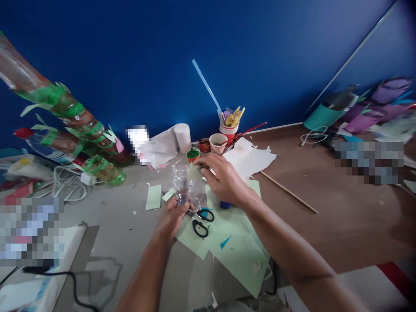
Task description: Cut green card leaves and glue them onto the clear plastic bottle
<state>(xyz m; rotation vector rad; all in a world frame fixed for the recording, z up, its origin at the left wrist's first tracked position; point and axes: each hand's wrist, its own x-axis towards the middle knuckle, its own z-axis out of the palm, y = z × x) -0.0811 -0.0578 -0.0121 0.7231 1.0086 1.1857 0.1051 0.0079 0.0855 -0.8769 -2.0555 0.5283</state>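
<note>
My left hand (173, 216) is closed around the lower end of a clear plastic bottle piece (180, 178). My right hand (222, 177) reaches over from the right, fingers pinched on a small pale green paper piece (194, 172) beside the bottle's upper part; whether the paper touches the plastic, I cannot tell. Just right of my left hand, black-handled scissors (200, 223) lie on pale green paper sheets (235, 242); their blades are partly hidden. A dark blue object (225, 204) sits under my right wrist. To the left lies a pale green paper rectangle (153, 197).
Behind my hands stand a cup of green paint (193, 154), a white cup (218, 144) and a cup holding yellow plastic cutlery (234, 117). A wooden stick (289, 192) lies to the right. Decorated bottle towers (69, 108) and white cables (66, 182) occupy the left.
</note>
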